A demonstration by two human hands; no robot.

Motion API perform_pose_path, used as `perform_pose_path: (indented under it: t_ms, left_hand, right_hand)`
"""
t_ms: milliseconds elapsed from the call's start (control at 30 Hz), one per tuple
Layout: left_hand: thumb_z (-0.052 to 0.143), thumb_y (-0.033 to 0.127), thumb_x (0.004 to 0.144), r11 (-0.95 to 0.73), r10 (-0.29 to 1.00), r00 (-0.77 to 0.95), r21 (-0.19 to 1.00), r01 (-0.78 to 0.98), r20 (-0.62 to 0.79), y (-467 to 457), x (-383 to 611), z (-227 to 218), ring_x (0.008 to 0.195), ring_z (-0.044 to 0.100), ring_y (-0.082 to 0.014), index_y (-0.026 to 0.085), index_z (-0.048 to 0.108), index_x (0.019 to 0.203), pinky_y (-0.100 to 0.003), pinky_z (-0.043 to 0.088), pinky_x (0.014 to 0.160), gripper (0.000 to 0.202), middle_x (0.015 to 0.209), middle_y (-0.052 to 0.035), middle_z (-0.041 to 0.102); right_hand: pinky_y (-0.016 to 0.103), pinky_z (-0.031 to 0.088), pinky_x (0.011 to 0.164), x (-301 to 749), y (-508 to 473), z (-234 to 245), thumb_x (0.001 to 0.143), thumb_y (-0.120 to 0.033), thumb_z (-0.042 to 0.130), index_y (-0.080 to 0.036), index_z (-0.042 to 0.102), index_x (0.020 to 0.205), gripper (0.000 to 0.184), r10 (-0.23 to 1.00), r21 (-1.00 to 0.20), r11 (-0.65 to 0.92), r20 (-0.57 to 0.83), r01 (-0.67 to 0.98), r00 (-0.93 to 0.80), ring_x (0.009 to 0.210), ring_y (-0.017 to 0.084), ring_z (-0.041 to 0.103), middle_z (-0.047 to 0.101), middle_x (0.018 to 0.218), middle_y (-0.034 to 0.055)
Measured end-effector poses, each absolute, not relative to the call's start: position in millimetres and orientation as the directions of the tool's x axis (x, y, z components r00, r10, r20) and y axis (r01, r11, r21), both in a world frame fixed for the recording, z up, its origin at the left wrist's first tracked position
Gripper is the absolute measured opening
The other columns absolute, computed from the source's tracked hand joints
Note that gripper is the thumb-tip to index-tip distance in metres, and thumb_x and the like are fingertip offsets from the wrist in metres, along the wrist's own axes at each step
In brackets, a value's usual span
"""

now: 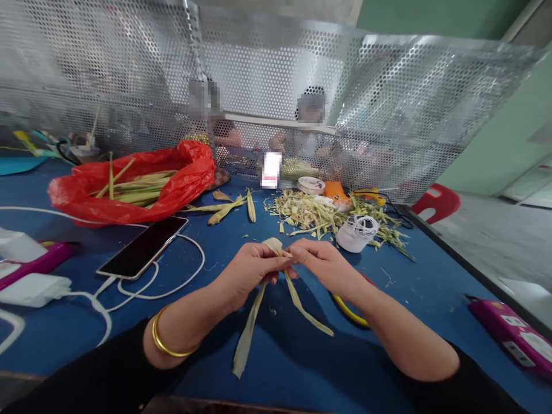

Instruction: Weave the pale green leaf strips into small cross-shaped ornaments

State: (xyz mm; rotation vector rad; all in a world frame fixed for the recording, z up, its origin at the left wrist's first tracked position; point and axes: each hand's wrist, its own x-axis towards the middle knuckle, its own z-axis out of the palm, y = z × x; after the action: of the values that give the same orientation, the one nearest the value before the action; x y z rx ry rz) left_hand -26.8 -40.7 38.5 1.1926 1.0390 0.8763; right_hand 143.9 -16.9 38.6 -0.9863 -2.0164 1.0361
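Above the middle of the blue table, my left hand (254, 270) and my right hand (319, 261) meet, thumbs and fingertips pinched together. Both are closed on a pale, dry leaf strip (250, 333) that looks like corn husk. It bends into a loop above the fingers, and two tails hang below, the left one wider. My fingers hide where the tails cross. A gold bangle circles my left wrist. Under my right forearm lies a yellow curved handle (350, 312), the rest of it covered.
Left stands a red plastic bag (77, 201) of green leaves. Nearby lie a black-screened phone (144, 247), white cables and chargers. Beyond my hands are loose husks (228, 210), a scrap pile (302, 210) and a wire spool (353, 237). People sit behind the perforated screen (267, 69). A purple power strip (513, 333) lies right.
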Motion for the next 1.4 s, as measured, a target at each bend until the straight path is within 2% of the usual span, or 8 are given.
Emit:
perform_pose_path:
  t_ms: [200, 300, 533, 733, 833, 1033, 1200, 1400]
  left_hand:
    - [0.056, 0.055, 0.077, 0.238, 0.919, 0.344, 0.966, -0.099, -0.191, -39.2, -30.6, 41.2, 0.046, 0.044, -0.0066, 0.015, 0.072, 0.074, -0.022, 0.020, 0.043, 0.044, 0.070, -0.0051, 0.067]
    - [0.059, 0.052, 0.076, 0.239, 0.920, 0.337, 0.968, -0.073, -0.202, -39.9, -30.3, 42.0, 0.044, 0.041, -0.0057, 0.015, 0.072, 0.068, -0.021, 0.019, 0.042, 0.039, 0.064, -0.0033, 0.065]
    - [0.067, 0.036, 0.071, 0.244, 0.923, 0.307, 0.970, -0.003, -0.231, -40.0, -28.5, 38.7, 0.047, 0.043, -0.0061, 0.015, 0.074, 0.075, -0.020, 0.021, 0.044, 0.023, 0.075, -0.0077, 0.072]
    - [0.066, 0.031, 0.070, 0.240, 0.921, 0.309, 0.970, 0.030, -0.237, -40.5, -27.2, 41.3, 0.047, 0.042, -0.0066, 0.014, 0.073, 0.070, -0.021, 0.023, 0.045, 0.018, 0.071, -0.0070, 0.072]
    - [0.067, 0.031, 0.069, 0.230, 0.905, 0.355, 0.971, 0.060, -0.236, -42.5, -25.2, 39.8, 0.047, 0.043, -0.0068, 0.015, 0.073, 0.069, -0.021, 0.024, 0.045, 0.018, 0.072, -0.0064, 0.072]
    - [0.062, 0.031, 0.072, 0.226, 0.875, 0.415, 0.969, 0.103, -0.249, -46.3, -19.9, 33.9, 0.045, 0.043, -0.0071, 0.014, 0.073, 0.068, -0.021, 0.024, 0.045, 0.021, 0.070, -0.0065, 0.072]
    - [0.066, 0.034, 0.069, 0.234, 0.862, 0.443, 0.968, 0.086, -0.248, -46.5, -19.9, 33.5, 0.044, 0.043, -0.0074, 0.012, 0.075, 0.068, -0.021, 0.029, 0.045, 0.024, 0.061, -0.0061, 0.069]
    - [0.065, 0.033, 0.072, 0.240, 0.834, 0.497, 0.968, 0.068, -0.242, -46.7, -20.9, 29.5, 0.045, 0.046, -0.0077, 0.013, 0.075, 0.073, -0.021, 0.034, 0.046, 0.023, 0.069, -0.0079, 0.072]
  right_hand:
    - [0.029, 0.046, 0.068, 147.8, -17.0, 51.4, 0.089, -0.042, 0.048, -0.020, 0.066, 0.076, 0.032, 0.811, -0.914, 0.328, 0.142, 0.239, -0.568, 0.066, 0.015, 0.055, 0.060, 0.066, 0.0006]
    - [0.027, 0.048, 0.060, 149.2, -15.4, 52.2, 0.083, -0.038, 0.057, -0.021, 0.069, 0.082, 0.021, 0.824, -0.919, 0.306, 0.125, 0.248, -0.552, 0.065, 0.015, 0.055, 0.060, 0.071, 0.0013]
    - [0.032, 0.049, 0.066, 150.4, -13.7, 48.4, 0.078, -0.025, 0.062, -0.022, 0.067, 0.060, 0.019, 0.841, -0.809, 0.488, 0.335, 0.327, -0.425, 0.080, 0.020, 0.060, 0.063, 0.077, 0.0044]
    - [0.035, 0.047, 0.075, 149.8, -15.2, 47.1, 0.082, -0.019, 0.057, -0.022, 0.068, 0.065, 0.020, 0.790, -0.708, 0.600, 0.449, 0.373, -0.418, 0.083, 0.020, 0.061, 0.065, 0.079, 0.0048]
    - [0.034, 0.048, 0.075, 146.8, -15.4, 42.9, 0.084, -0.023, 0.056, -0.021, 0.068, 0.067, 0.021, 0.808, -0.766, 0.539, 0.354, 0.349, -0.470, 0.081, 0.019, 0.062, 0.065, 0.080, 0.0045]
    - [0.023, 0.039, 0.038, 132.5, -25.8, 34.8, 0.073, -0.034, 0.066, -0.018, 0.058, 0.064, 0.020, 0.927, -0.992, 0.070, 0.026, 0.103, -0.374, 0.038, 0.009, 0.048, 0.054, 0.055, -0.0037]
    - [0.019, 0.036, 0.038, 128.8, -29.0, 33.8, 0.068, -0.025, 0.067, -0.018, 0.051, 0.055, 0.022, 0.958, -0.985, 0.153, 0.127, 0.082, -0.259, 0.043, 0.006, 0.042, 0.047, 0.055, -0.0053]
    - [0.020, 0.039, 0.045, 129.1, -28.4, 27.1, 0.070, -0.021, 0.064, -0.018, 0.054, 0.058, 0.016, 0.953, -0.960, 0.249, 0.218, 0.129, -0.212, 0.055, 0.009, 0.046, 0.051, 0.064, -0.0026]
